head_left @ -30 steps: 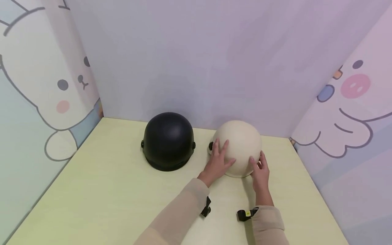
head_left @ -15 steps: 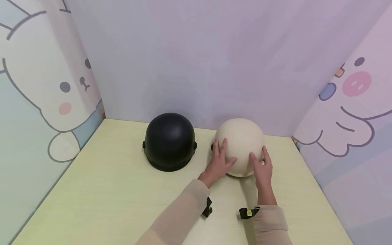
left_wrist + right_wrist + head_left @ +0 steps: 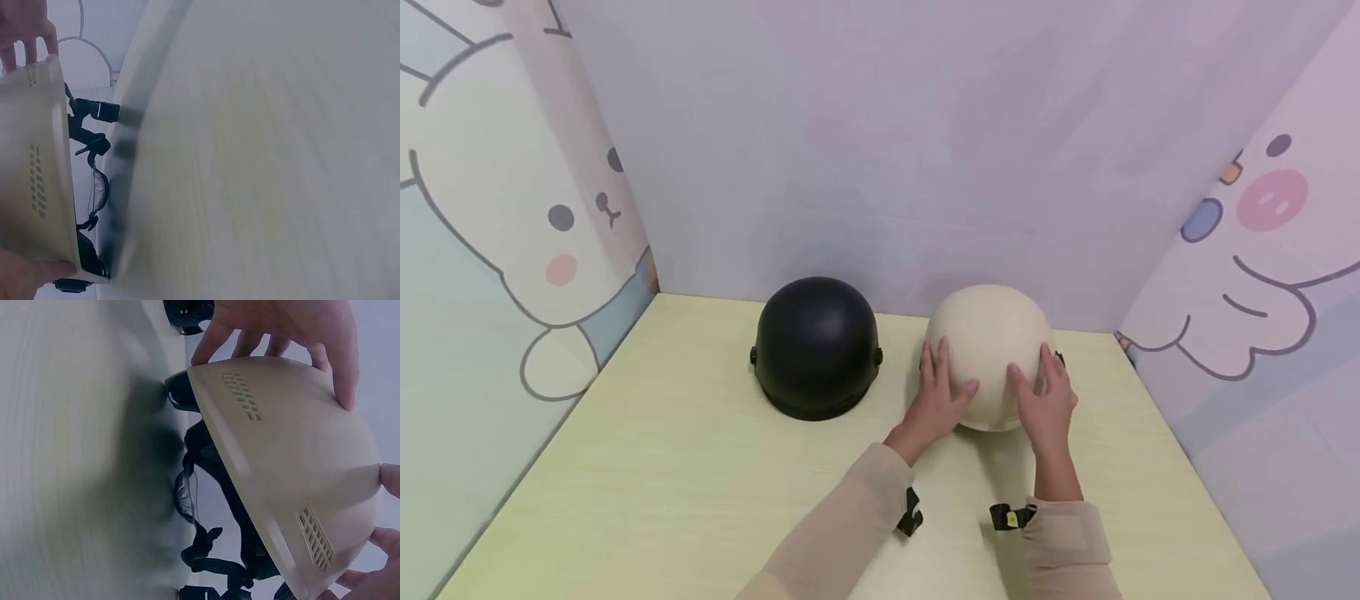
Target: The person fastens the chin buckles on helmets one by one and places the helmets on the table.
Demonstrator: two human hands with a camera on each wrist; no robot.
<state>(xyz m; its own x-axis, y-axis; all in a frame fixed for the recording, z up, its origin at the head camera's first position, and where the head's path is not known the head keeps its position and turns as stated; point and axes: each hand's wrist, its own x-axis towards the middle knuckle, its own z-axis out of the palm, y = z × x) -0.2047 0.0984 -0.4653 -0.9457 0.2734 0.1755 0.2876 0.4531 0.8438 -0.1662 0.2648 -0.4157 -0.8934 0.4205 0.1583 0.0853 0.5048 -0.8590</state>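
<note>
I clasped the cream helmet (image 3: 988,329) near the surface's back edge (image 3: 707,305), left grip (image 3: 932,404) and right grip (image 3: 1047,408) spread, probably for balance.

In the head view, a glossy black helmet (image 3: 816,350) sits dome-up at 8 o'clock on a pale yellow-green tabletop (image 3: 685,483) spreading across 6; a lilac backdrop (image 3: 880,142) rises at 12, a white cartoon animal (image 3: 512,192) near 9:30, another cartoon figure (image 3: 1272,200) near 2:30
</note>
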